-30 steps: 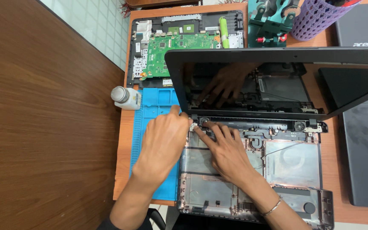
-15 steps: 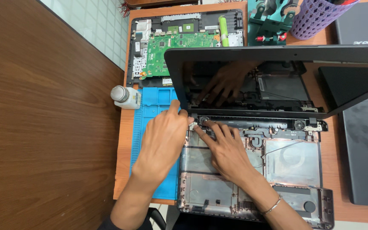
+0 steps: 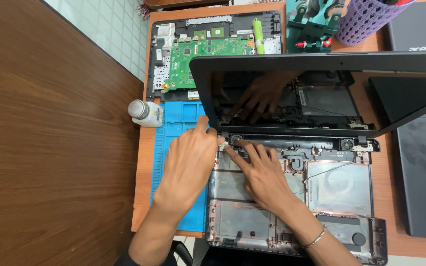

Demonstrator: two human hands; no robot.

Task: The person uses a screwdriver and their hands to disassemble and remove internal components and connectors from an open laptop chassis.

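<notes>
dark wood panel (image 3: 50, 148) left | pale tiled floor (image 3: 109, 29) | orange-brown desk (image 3: 141, 197)

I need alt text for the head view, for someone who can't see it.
Both hands, left hand and right hand, press at the left hinge of an opened laptop base, its dark screen raised behind. A blue mat lies under the left hand, with a white bottle beside it and a green circuit board beyond.

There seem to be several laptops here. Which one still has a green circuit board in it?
The opened laptop at the table's far edge, beyond the blue mat. The laptop shell under both hands shows bare plastic; the others on the right are closed.
</notes>
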